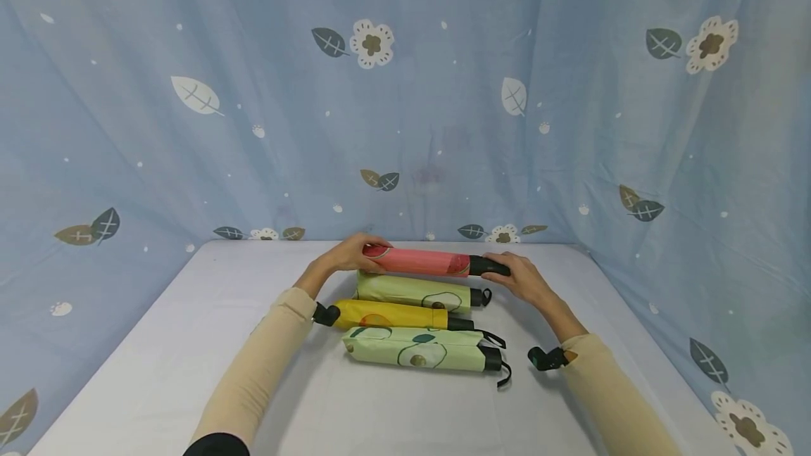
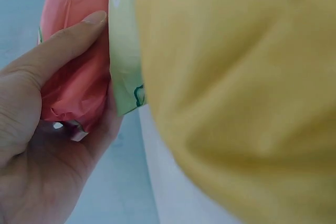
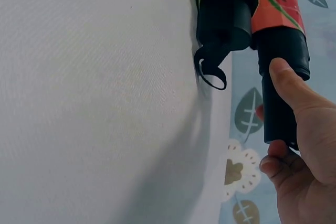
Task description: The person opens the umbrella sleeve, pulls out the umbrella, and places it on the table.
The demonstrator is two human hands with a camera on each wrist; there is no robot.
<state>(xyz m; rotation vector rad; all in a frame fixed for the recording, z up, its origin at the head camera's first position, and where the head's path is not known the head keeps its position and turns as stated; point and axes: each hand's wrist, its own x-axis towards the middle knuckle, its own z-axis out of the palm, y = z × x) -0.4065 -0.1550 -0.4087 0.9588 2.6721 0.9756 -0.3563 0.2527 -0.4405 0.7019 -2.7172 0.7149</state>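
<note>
Both hands hold a folded red umbrella (image 1: 421, 261) with watermelon print at the back of the row. My left hand (image 1: 360, 253) grips its cloth end; in the left wrist view the thumb (image 2: 73, 40) lies along the red cloth. The right hand (image 1: 521, 278) holds the black handle (image 3: 278, 98), thumb on its side and fingertips near its end. Just in front lies a light green umbrella (image 1: 412, 291) with avocado print. Nearer still are a yellow umbrella (image 1: 393, 315) and another green avocado umbrella (image 1: 415, 349), all lying roughly parallel.
The umbrellas lie on a white-covered table (image 1: 443, 414). Behind it hangs a blue curtain (image 1: 443, 125) with leaf and flower print. Black wrist straps loop from the handles, one strap (image 1: 505, 375) at the nearest umbrella. Small black devices (image 1: 548, 358) are worn at the wrists.
</note>
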